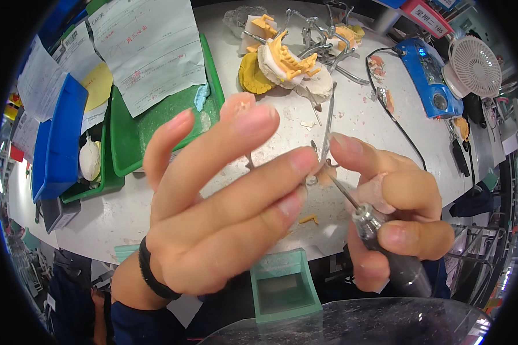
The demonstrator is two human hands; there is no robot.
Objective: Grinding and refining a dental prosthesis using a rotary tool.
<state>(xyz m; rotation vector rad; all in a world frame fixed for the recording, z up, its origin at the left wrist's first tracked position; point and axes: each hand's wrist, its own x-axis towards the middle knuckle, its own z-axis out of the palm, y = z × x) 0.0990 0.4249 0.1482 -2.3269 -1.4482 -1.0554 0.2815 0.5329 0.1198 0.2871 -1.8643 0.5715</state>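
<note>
My right hand (406,201) grips a rotary handpiece (398,261) with a dark body, a silver collar and a thin bur pointing up and left. A skin-coloured wrap (375,192) covers part of one finger. Opposite it, my left hand (213,224) pinches a small piece, partly shiny metal and partly pinkish (313,179), between fingertips, its other fingers spread. Most of that piece hides behind the fingers. The bur tip is close beside it; whether they touch I cannot tell. Beyond the fingertips stands out a slim metal instrument (331,109).
Plaster dental models (270,66) with orange parts and metal articulators (319,37) stand at the back. A green tray (124,138) with papers and a blue bin (57,138) are left. Right are a blue control box (423,75) and white fan (475,66). A teal drawer (288,313) sits in front.
</note>
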